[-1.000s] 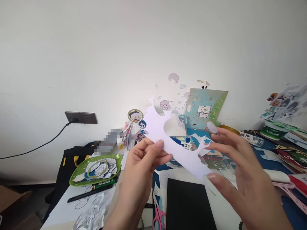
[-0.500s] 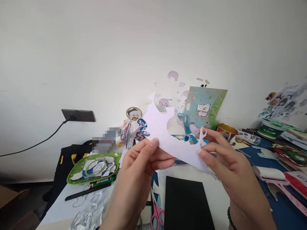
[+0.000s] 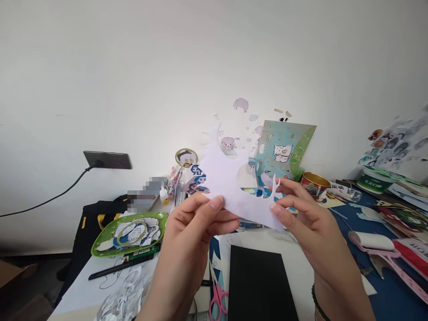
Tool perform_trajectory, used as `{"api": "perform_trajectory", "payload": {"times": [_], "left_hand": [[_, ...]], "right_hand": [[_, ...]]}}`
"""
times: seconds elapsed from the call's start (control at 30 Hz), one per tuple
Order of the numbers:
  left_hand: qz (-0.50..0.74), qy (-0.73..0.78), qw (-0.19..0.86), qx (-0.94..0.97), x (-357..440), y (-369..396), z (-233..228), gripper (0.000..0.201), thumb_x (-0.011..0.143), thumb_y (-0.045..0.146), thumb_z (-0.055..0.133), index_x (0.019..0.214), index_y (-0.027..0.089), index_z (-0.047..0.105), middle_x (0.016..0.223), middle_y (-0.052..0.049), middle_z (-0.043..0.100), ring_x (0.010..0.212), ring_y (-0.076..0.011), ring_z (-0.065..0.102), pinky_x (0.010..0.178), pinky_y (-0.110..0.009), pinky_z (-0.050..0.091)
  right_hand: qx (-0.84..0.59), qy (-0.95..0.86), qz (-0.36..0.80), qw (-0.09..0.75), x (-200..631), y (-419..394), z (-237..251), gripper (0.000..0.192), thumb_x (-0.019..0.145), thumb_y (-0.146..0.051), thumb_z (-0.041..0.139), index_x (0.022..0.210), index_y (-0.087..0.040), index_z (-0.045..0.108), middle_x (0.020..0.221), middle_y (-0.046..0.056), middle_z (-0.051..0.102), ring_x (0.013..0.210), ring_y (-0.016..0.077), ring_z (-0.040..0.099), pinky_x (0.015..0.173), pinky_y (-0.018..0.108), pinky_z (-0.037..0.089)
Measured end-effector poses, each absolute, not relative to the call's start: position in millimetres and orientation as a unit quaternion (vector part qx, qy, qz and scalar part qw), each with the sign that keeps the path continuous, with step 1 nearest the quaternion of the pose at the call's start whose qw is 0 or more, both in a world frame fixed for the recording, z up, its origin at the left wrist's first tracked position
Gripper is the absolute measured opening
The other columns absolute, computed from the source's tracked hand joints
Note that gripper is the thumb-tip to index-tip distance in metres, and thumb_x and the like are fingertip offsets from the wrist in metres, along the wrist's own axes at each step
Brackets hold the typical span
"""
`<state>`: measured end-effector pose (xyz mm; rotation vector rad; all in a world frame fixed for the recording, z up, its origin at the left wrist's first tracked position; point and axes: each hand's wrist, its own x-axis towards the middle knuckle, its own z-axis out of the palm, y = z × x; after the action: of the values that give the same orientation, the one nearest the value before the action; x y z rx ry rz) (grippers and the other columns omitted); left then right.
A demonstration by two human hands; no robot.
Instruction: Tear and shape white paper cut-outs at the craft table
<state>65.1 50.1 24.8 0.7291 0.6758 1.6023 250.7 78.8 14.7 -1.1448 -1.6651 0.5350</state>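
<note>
I hold a white paper sheet with cut-out holes up in front of me with both hands. My left hand pinches its lower left edge between thumb and fingers. My right hand pinches the lower right end, near a thin forked sliver of paper. Through a rounded hole in the sheet the desk's stickers show. A black band sits on my right wrist.
Below my hands lie a black rectangular pad, pink scissors and a black pen. A green tray of paper scraps is at the left. A cat card, gold tin and pink lint roller stand right.
My right hand closed onto the paper's right end and moved left and up. The sheet is now bunched shorter between both hands.
</note>
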Motion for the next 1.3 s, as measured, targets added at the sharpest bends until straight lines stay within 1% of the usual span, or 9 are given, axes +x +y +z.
{"api": "perform_trajectory", "payload": {"times": [0.17,0.33,0.43,0.53,0.63,0.8,0.97,1.17,1.3], "left_hand": [[0.695,0.298,0.577,0.31,65.6,49.3,25.7,0.012,0.069,0.022,0.076,0.063,0.016,0.068,0.055,0.002,0.069,0.052,-0.0095,0.067,0.057,-0.015,0.058],[0.729,0.292,0.54,0.303,66.1,51.6,22.3,0.009,0.067,0.018,0.077,0.066,0.018,0.068,0.062,0.005,0.065,0.056,-0.0091,0.064,0.057,-0.021,0.059],[0.748,0.294,0.519,0.29,66.4,53.1,22.2,0.01,0.066,0.019,0.078,0.072,0.018,0.069,0.071,0.001,0.071,0.067,-0.0117,0.066,0.063,-0.02,0.057],[0.741,0.285,0.526,0.304,65.4,52.0,24.1,0.009,0.07,0.024,0.075,0.073,0.016,0.071,0.078,-0.004,0.074,0.077,-0.0136,0.067,0.069,-0.019,0.054],[0.739,0.271,0.532,0.312,63.3,49.5,25.3,0.007,0.073,0.024,0.074,0.072,0.017,0.074,0.072,-0.002,0.073,0.073,-0.0113,0.066,0.064,-0.016,0.052],[0.731,0.268,0.521,0.349,59.4,46.1,25.3,0.014,0.075,0.024,0.072,0.064,0.017,0.072,0.064,0.002,0.069,0.065,-0.0072,0.06,0.061,-0.012,0.048],[0.727,0.262,0.525,0.357,57.8,44.4,25.9,0.014,0.075,0.024,0.072,0.063,0.017,0.07,0.064,0.002,0.067,0.066,-0.0074,0.059,0.062,-0.013,0.047],[0.726,0.265,0.522,0.361,57.5,42.8,26.8,0.016,0.074,0.023,0.073,0.06,0.017,0.07,0.063,0.002,0.066,0.065,-0.0076,0.059,0.06,-0.013,0.047],[0.73,0.274,0.517,0.354,57.6,42.9,26.6,0.012,0.071,0.023,0.076,0.062,0.018,0.071,0.062,0.003,0.066,0.063,-0.0068,0.058,0.058,-0.012,0.046]], "right_hand": [[-0.482,-0.692,0.211,0.494,250.6,80.0,13.5,0.025,0.079,-0.047,0.062,0.066,-0.026,0.066,0.132,0.001,0.052,0.122,0.0296,0.048,0.086,0.038,0.047],[-0.484,-0.705,0.183,0.484,253.1,76.2,12.8,0.023,0.08,-0.048,0.061,0.068,-0.028,0.065,0.134,-0.002,0.051,0.123,0.0294,0.048,0.085,0.037,0.049],[-0.487,-0.723,0.165,0.462,253.3,72.3,15.4,0.024,0.081,-0.047,0.06,0.067,-0.028,0.064,0.135,-0.004,0.05,0.124,0.0282,0.047,0.087,0.036,0.048],[-0.488,-0.743,0.156,0.431,253.1,69.7,17.5,0.025,0.082,-0.047,0.058,0.067,-0.028,0.063,0.133,-0.003,0.051,0.124,0.0271,0.046,0.084,0.033,0.05],[-0.48,-0.761,0.14,0.413,254.6,69.2,16.9,0.026,0.083,-0.048,0.056,0.067,-0.028,0.063,0.131,-0.003,0.052,0.123,0.0271,0.048,0.08,0.032,0.051],[-0.452,-0.79,0.113,0.399,257.9,69.1,14.4,0.025,0.084,-0.046,0.056,0.068,-0.028,0.062,0.13,-0.003,0.054,0.119,0.0267,0.051,0.081,0.034,0.05],[-0.455,-0.793,0.112,0.389,257.6,67.9,14.4,0.024,0.084,-0.046,0.056,0.069,-0.029,0.062,0.131,-0.005,0.053,0.119,0.0262,0.051,0.085,0.036,0.05],[-0.461,-0.788,0.134,0.384,255.2,67.2,15.2,0.023,0.085,-0.044,0.056,0.069,-0.029,0.063,0.133,-0.005,0.051,0.123,0.0247,0.048,0.089,0.032,0.05],[-0.472,-0.781,0.144,0.383,252.8,67.1,16.2,0.024,0.084,-0.046,0.056,0.069,-0.029,0.064,0.133,-0.004,0.052,0.126,0.0246,0.046,0.087,0.029,0.052]]}}
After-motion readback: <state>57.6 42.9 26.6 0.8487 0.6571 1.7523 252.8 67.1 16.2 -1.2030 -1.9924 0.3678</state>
